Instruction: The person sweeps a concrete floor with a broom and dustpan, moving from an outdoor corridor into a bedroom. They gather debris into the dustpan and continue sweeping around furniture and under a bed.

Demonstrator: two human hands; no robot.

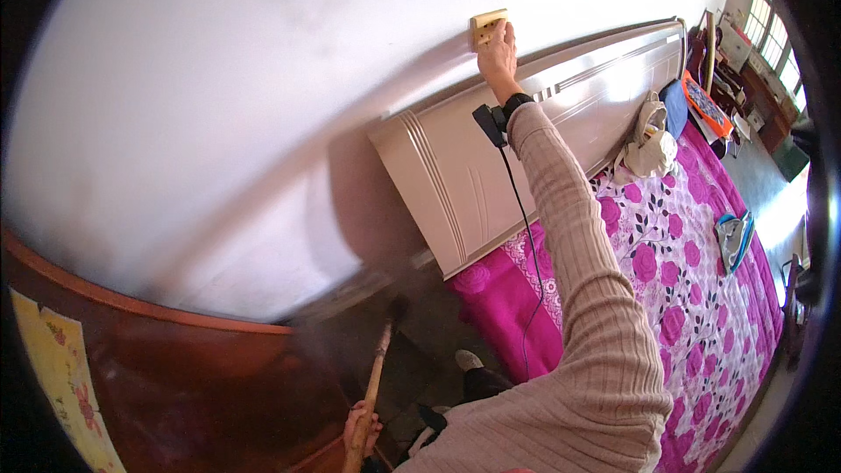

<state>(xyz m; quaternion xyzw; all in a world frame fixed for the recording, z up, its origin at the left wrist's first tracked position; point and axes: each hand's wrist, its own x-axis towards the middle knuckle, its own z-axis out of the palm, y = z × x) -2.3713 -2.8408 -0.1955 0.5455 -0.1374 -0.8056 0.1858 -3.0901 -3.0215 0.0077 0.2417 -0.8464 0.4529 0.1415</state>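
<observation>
At the far left, a yellow paper sheet with small coloured pictures (54, 359) lies on glossy red-brown wooden furniture (201, 385). Next, low down, the left hand (362, 428) is closed around a long, pale wooden stick (378, 366), which slants up to a dark, blurred end. Well apart from it, high up, the right hand (498, 54) has its fingers against a yellowish rectangular block with dark holes (479, 32) at the white wall (219, 96); whether they grip it cannot be told. A black device with a cable (490, 125) sits at that wrist. Beneath stretches a glossy beige headboard (455, 201), then a bed with magenta rose-patterned bedding (692, 298), bearing a cream fabric bag (651, 154).
</observation>
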